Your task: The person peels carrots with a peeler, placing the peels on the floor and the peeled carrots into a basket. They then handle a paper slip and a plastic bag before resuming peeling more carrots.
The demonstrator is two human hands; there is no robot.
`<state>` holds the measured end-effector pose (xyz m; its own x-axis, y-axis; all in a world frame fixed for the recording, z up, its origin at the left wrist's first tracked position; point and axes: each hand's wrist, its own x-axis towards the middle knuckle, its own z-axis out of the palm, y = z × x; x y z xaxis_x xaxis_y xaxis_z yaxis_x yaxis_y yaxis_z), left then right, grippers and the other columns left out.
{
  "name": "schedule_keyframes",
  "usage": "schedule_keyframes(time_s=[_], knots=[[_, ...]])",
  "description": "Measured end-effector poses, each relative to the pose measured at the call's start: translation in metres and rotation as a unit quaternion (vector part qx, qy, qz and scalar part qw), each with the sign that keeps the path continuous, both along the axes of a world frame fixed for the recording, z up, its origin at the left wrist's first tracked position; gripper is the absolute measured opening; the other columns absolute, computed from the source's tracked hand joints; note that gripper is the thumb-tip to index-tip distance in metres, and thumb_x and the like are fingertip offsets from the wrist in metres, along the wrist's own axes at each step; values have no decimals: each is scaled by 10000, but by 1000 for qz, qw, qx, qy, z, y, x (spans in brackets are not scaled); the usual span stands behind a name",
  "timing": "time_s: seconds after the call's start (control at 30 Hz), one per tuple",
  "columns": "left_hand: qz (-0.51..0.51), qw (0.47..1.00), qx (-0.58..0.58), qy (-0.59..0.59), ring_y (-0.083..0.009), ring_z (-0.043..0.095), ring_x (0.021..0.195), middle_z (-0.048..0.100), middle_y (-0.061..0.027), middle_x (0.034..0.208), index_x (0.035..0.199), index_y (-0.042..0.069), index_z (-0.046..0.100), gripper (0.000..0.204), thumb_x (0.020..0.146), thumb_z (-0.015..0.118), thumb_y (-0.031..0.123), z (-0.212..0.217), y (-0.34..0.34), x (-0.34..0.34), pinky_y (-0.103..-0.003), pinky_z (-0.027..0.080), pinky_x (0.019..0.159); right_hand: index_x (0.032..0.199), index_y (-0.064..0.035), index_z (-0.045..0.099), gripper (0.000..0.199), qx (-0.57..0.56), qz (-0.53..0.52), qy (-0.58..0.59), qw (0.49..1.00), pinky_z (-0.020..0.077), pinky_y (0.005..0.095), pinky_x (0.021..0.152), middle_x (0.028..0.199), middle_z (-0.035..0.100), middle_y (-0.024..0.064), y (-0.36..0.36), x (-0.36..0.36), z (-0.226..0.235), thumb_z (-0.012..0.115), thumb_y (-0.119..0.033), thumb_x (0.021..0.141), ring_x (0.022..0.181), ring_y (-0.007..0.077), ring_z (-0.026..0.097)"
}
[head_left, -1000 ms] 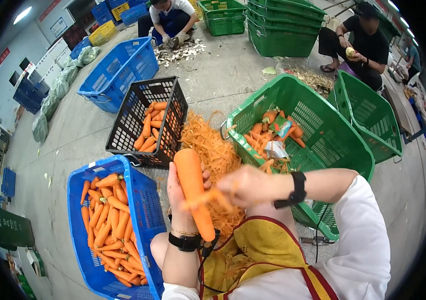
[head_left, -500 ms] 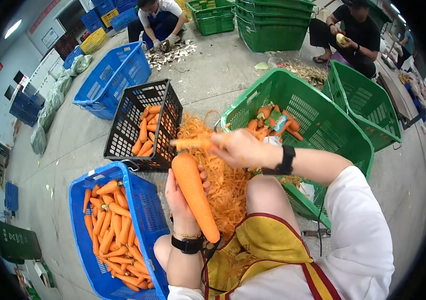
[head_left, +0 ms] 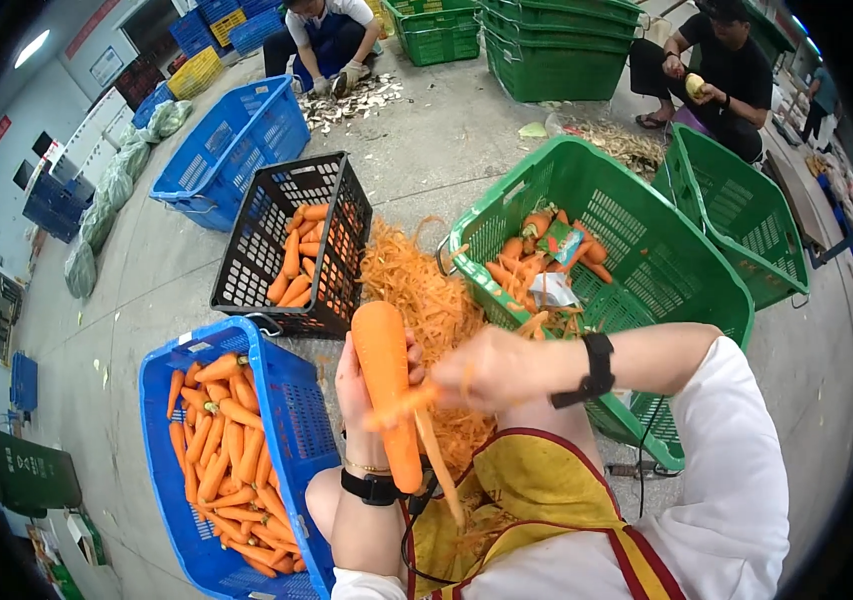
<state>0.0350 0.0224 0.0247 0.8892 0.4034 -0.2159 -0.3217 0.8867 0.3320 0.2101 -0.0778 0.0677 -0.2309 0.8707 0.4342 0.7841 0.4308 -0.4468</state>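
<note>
Green crate (head_left: 691,300) sits at 2 o'clock, blue crate (head_left: 291,420) of carrots at 8. Dead center, left hand (head_left: 361,385) wraps around a big carrot (head_left: 386,385), upright-ish. Right hand (head_left: 496,368) is closed on a peeler (head_left: 404,403) laid across it, peel strip (head_left: 438,465) dangling.

The big orange carrot (head_left: 386,385) you hold looks smooth, moist and faintly glossy where its skin is gone. The blue latticed plastic crate (head_left: 291,420) beside you has a hard, slightly shiny finish, like the green plastic mesh basket (head_left: 646,250). Your yellow apron (head_left: 531,500) looks slick and coated, the white sleeve (head_left: 726,500) soft matt cloth. The grey concrete floor (head_left: 446,140) is dull and rough.
</note>
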Motion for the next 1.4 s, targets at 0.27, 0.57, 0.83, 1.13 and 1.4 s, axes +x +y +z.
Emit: schedule_keyframes(time_s=[0.27,0.57,0.83,1.13,1.4], knots=[[78,995,-65,-7,-210,473,690,536,-141,923,1127,16,487,440,939,412,406,-9,4,-11,-288,422,544,870,-64,568,251,-98,-152,-20,983,482,473,589,665,604,187,38,68,-74,535,-313,882,653,384,612],[468,871,-117,-98,-272,514,1039,475,-185,1226,1302,-31,369,561,890,546,306,-2,63,-99,-392,447,838,976,-29,638,388,-145,-427,262,853,481,370,647,741,643,154,-49,219,-111,593,-383,823,714,248,638],[188,974,-7,129,-207,575,864,592,-94,998,1206,30,494,375,917,515,269,-5,17,-23,-318,485,702,803,-13,656,221,-305,-528,89,788,498,424,625,747,636,216,-98,261,-240,613,-223,755,722,313,636],[180,971,1,156,-202,551,858,597,-108,968,1155,11,531,330,896,537,216,9,9,12,-322,455,774,799,-26,676,227,-361,-468,13,807,529,422,672,792,662,178,26,247,-305,631,-243,750,761,319,652],[180,971,6,160,-202,557,861,603,-110,951,1155,-2,533,322,903,526,199,5,6,33,-313,461,770,1040,-78,627,365,-415,-451,1,790,528,408,742,964,667,138,24,244,-337,642,-314,762,898,280,647]])
